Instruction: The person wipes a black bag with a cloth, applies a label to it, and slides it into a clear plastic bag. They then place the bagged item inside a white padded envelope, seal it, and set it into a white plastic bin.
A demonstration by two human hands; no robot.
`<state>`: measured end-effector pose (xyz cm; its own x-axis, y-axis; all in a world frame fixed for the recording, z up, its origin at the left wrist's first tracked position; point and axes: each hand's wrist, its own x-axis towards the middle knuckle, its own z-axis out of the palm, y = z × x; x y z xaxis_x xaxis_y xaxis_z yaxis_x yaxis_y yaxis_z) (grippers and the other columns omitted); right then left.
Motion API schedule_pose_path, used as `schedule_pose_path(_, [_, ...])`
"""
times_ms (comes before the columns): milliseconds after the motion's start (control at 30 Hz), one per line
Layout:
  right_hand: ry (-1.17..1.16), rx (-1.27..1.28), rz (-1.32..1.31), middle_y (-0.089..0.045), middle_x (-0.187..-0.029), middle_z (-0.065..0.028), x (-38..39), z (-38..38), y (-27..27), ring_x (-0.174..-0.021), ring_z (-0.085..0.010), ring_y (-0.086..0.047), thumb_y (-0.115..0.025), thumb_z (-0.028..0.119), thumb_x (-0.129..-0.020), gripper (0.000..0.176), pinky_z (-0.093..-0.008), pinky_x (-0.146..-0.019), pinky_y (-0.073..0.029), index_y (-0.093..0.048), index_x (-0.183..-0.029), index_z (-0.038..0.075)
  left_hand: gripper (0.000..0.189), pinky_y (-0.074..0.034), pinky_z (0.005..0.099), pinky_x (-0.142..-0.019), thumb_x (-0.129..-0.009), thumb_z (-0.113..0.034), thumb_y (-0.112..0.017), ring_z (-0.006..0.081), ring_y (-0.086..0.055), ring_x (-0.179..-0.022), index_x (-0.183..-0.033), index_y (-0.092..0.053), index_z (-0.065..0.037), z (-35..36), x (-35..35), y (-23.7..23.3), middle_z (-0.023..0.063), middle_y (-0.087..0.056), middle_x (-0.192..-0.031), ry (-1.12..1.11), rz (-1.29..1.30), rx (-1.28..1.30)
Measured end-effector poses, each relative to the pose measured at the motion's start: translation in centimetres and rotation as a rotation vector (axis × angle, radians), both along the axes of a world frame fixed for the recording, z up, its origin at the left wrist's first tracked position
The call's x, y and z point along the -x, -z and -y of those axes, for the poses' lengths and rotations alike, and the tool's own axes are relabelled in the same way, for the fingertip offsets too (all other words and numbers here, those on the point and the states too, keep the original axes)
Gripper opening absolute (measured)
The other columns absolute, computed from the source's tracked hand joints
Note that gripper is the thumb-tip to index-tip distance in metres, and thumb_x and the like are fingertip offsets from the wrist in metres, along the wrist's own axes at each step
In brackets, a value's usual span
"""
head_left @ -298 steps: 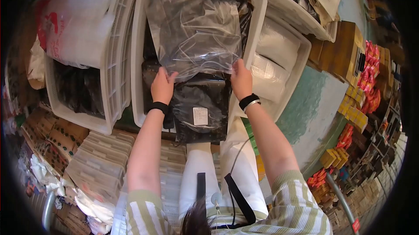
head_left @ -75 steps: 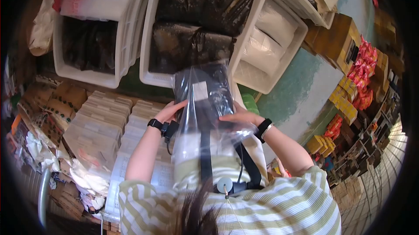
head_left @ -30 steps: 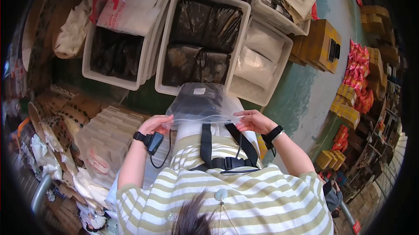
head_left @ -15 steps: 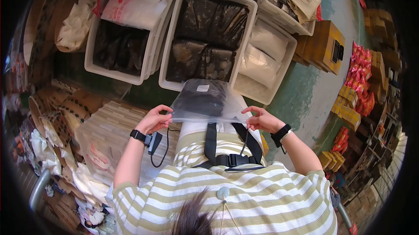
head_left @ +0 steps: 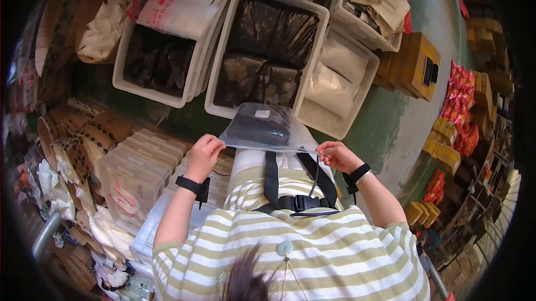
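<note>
A clear plastic bag (head_left: 301, 136) with a dark folded item (head_left: 259, 125) inside lies over my lap, its mouth edge towards me. On the dark item is a small white label (head_left: 262, 114). My left hand (head_left: 205, 153) is closed on the left corner of the bag's edge. At the right corner, my right hand (head_left: 338, 156) pinches the same edge between thumb and fingers. The edge is stretched nearly straight between both hands. Just beyond the bag stands a white crate (head_left: 220, 109) holding several dark plastic-wrapped packs (head_left: 262, 80).
To the left, another white crate (head_left: 148, 95) holds dark packs and a red-printed bag (head_left: 178, 10). A crate of white packs (head_left: 335, 86) stands at right. Cardboard boxes (head_left: 410, 58) carry a phone-like device (head_left: 429, 71). Clear plastic boxes (head_left: 131, 184) stand at lower left.
My left hand has turned and its fingers have closed on the bag's corner. My right-hand fingers have drawn together on the other corner. The bag's edge has risen slightly away from me.
</note>
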<state>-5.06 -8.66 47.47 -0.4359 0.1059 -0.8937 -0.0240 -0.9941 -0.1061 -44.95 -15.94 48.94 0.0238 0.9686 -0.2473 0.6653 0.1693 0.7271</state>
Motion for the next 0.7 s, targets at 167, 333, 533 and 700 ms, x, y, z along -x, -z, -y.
schedule_pose_path(167, [-0.013,-0.021,-0.017,-0.062,-0.075,-0.0055,-1.4,1.0,0.7,-0.06,-0.0078,-0.058,-0.05,-0.003,-0.085,0.014,-0.0176,-0.058,-0.049,-0.058,-0.097,-0.001,0.009,-0.045,0.0376,-0.068,-0.071,0.0,-0.064,0.0285,-0.052,-0.081,-0.075,-0.057,-0.003,0.8,-2.2,-0.8,0.0097,-0.053,-0.079,0.118,-0.187,-0.183])
schedule_pose_path(333, [0.004,-0.05,-0.017,-0.061,-0.074,-0.0055,-0.9,1.6,0.7,-0.059,-0.0072,-0.056,-0.05,-0.004,-0.085,0.013,-0.0179,-0.056,-0.049,-0.057,-0.095,-0.001,0.01,-0.045,0.0399,-0.067,-0.07,0.0,-0.063,0.0295,-0.051,-0.077,-0.075,-0.055,-0.003,0.9,-1.8,-0.4,0.0108,-0.05,-0.075,0.187,-0.193,-0.227])
schedule_pose_path(533, [0.021,-0.088,0.024,-0.062,-0.073,-0.0053,-0.1,1.9,0.4,-0.059,-0.0072,-0.057,-0.052,-0.002,-0.084,0.012,-0.0179,-0.056,-0.048,-0.058,-0.095,-0.001,0.013,-0.044,0.0389,-0.063,-0.071,-0.001,-0.065,0.0303,-0.051,-0.072,-0.073,-0.053,-0.003,-0.7,-1.0,0.4,0.0114,-0.048,-0.072,0.37,-0.209,-0.264])
schedule_pose_path(700, [0.057,-0.125,0.053,-0.062,-0.073,-0.0059,0.4,1.8,0.2,-0.06,-0.0073,-0.057,-0.052,-0.001,-0.085,0.012,-0.0189,-0.058,-0.048,-0.057,-0.095,0.0,0.015,-0.045,0.0383,-0.061,-0.071,-0.005,-0.067,0.0287,-0.052,-0.071,-0.073,-0.052,-0.004,-1.6,-0.6,0.9,0.01,-0.049,-0.071,0.416,-0.214,-0.256])
